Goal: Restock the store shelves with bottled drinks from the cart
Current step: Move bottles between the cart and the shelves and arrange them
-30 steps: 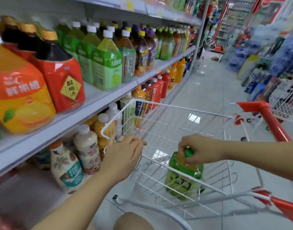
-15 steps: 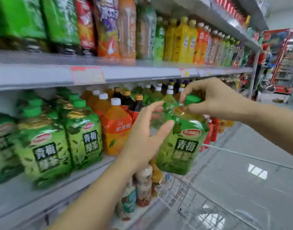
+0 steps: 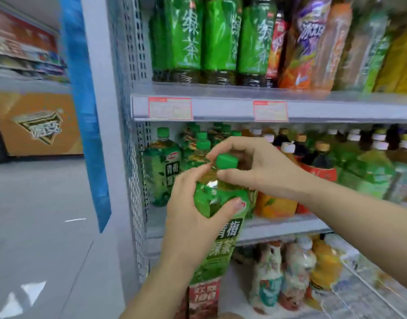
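Observation:
I hold a large green tea bottle (image 3: 217, 247) with a green cap upright in front of the middle shelf (image 3: 278, 226). My left hand (image 3: 193, 212) wraps round its shoulder from the left. My right hand (image 3: 255, 166) pinches the neck just under the cap from the right. Matching green tea bottles (image 3: 162, 171) stand at the shelf's left end, directly behind the held bottle. A corner of the white wire cart (image 3: 368, 293) shows at the lower right.
Tall green tea bottles (image 3: 218, 38) and other drinks fill the upper shelf. Orange and dark bottles (image 3: 313, 166) stand to the right on the middle shelf. Milky drink bottles (image 3: 281, 282) sit on the bottom shelf. A perforated end panel (image 3: 133, 180) and blue strip bound the shelf's left; aisle floor lies beyond.
The bottle came out of the cart in my right hand and rose to the middle shelf. My left hand left the cart rim and took the bottle's shoulder. The view swung left to the shelf end.

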Motion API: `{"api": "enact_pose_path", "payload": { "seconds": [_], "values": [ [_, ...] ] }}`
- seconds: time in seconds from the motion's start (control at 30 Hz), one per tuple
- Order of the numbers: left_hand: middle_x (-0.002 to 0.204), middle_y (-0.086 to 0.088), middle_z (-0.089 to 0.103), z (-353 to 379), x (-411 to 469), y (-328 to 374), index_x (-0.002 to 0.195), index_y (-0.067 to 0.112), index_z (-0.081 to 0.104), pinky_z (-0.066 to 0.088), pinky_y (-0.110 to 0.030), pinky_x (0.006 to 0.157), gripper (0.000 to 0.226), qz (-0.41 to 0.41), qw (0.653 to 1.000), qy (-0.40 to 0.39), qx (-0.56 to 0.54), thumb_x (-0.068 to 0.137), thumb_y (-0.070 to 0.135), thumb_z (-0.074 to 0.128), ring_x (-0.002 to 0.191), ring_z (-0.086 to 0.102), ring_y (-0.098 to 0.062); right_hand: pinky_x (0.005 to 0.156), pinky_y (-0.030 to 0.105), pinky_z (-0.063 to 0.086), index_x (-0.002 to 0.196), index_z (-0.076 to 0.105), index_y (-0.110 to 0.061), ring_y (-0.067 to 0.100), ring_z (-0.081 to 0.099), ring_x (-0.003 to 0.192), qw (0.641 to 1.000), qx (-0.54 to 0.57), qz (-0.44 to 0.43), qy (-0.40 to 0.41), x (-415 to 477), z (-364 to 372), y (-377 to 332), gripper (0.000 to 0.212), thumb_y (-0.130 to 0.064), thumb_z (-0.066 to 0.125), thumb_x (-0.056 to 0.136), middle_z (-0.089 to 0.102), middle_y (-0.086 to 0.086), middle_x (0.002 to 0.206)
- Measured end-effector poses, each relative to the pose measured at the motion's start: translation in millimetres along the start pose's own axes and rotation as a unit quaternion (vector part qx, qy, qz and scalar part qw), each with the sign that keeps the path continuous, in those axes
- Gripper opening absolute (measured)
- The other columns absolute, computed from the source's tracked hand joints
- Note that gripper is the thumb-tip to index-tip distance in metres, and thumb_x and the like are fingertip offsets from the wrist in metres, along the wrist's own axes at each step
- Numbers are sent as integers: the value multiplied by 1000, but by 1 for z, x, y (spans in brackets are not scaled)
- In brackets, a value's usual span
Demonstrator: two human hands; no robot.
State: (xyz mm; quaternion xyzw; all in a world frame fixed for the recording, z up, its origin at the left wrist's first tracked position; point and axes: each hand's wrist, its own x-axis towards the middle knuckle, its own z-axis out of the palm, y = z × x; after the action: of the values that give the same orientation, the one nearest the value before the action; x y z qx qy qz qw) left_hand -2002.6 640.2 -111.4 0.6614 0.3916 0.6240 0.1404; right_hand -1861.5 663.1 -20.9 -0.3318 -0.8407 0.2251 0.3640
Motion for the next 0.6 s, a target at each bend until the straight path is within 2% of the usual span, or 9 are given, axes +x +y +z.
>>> {"api": "enact_pose_path", "payload": {
  "seconds": [0.03, 0.1, 0.13, 0.2, 0.3, 0.37, 0.43, 0.6],
  "values": [
    [118, 22, 47, -3, 0, -4, 112, 48, 46, 27, 3, 87, 57, -1, 999, 25, 24, 61, 56, 68, 112, 41, 15, 77, 31, 52, 102, 63, -29, 20, 63, 88, 1000, -5, 3, -3, 5, 3, 4, 24, -18, 69, 83, 67, -2, 99],
    [119, 21, 43, -8, 1, -12, 115, 47, 48, 26, 3, 87, 56, -11, 995, 72, 68, 64, 53, 71, 113, 40, 14, 80, 22, 50, 110, 58, -34, 9, 61, 93, 1000, -3, 26, 2, 11, 6, 15, 28, -33, 64, 83, 63, -7, 108],
    [120, 22, 41, -10, 2, -16, 118, 45, 48, 27, 1, 88, 58, -18, 992, 93, 89, 66, 53, 72, 112, 40, 13, 86, 19, 46, 116, 55, -35, 4, 58, 102, 999, -24, 40, 7, 13, 7, 23, 31, -35, 60, 85, 59, -10, 116],
    [122, 25, 36, -12, 7, -23, 123, 45, 45, 30, -8, 90, 60, -31, 984, 122, 128, 69, 56, 70, 110, 38, 11, 103, 23, 32, 131, 44, -38, 10, 42, 127, 983, -174, 60, 6, 17, 8, 40, 44, -36, 56, 89, 46, -6, 136],
    [126, 25, 33, -11, 16, -30, 126, 44, 43, 39, -29, 97, 62, -38, 974, 148, 168, 70, 56, 67, 114, 37, 4, 115, 38, 14, 145, 20, -40, 23, 23, 140, 911, -406, 61, -42, 24, 16, 59, 63, -42, 52, 90, 26, 8, 152],
    [128, 22, 34, -9, 23, -35, 127, 40, 44, 42, -37, 99, 63, -48, 971, 158, 175, 71, 54, 68, 116, 38, 1, 117, 44, 6, 146, 16, -39, 21, 28, 138, 883, -464, 44, -50, 26, 22, 68, 66, -46, 50, 90, 31, 4, 151],
    [129, 19, 36, -8, 29, -39, 128, 37, 46, 43, -40, 99, 63, -52, 969, 168, 176, 71, 53, 69, 114, 38, 2, 118, 48, 4, 146, 21, -38, 20, 38, 133, 882, -470, 17, -28, 27, 23, 75, 64, -45, 51, 90, 40, 1, 146],
    [129, 13, 37, -12, 47, -51, 128, 34, 47, 40, -36, 99, 61, -52, 964, 198, 168, 73, 48, 71, 114, 39, -1, 115, 50, 14, 141, 37, -31, 23, 51, 123, 883, -469, -30, 10, 29, 23, 85, 60, -37, 59, 86, 52, 6, 137]
  ]
}}
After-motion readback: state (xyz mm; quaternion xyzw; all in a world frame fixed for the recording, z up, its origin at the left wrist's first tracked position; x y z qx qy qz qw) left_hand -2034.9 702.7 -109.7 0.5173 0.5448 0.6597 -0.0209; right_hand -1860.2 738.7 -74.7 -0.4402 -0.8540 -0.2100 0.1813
